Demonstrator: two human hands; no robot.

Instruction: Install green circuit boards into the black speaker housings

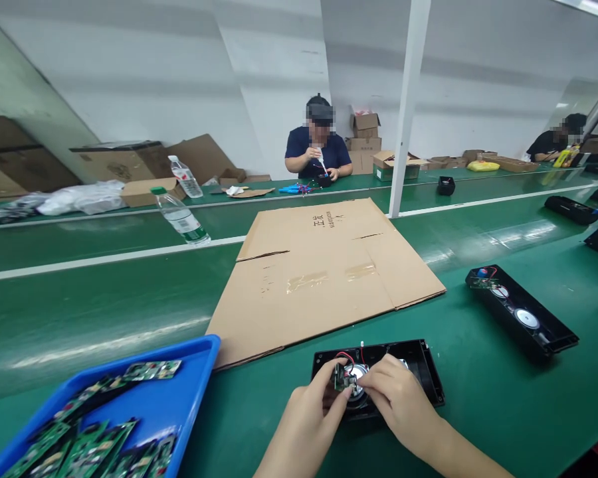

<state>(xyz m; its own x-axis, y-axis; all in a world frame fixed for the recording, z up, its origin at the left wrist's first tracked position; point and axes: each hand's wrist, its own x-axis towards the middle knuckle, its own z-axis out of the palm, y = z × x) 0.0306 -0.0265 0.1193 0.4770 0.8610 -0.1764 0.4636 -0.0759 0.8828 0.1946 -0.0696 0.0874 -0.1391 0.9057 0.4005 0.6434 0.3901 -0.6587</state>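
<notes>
My left hand (315, 413) pinches a small green circuit board (339, 377) between thumb and fingers. The board is tilted above a black speaker housing (423, 372) on the green table. From the other side my right hand (399, 398) reaches in, its thumb and fingertips closed at the board's edge; whatever they grip is too small to make out. Red wires (345, 354) loop up out of the housing behind the board. Inside it, a round silver speaker (359, 393) shows partly between my hands.
A blue tray (199, 392) with several circuit boards stands at left. Flattened cardboard (329, 265) lies ahead, near a water bottle (182, 216). Another open speaker housing (543, 325) sits at right, by a white post (407, 106). A co-worker (299, 149) sits across the line.
</notes>
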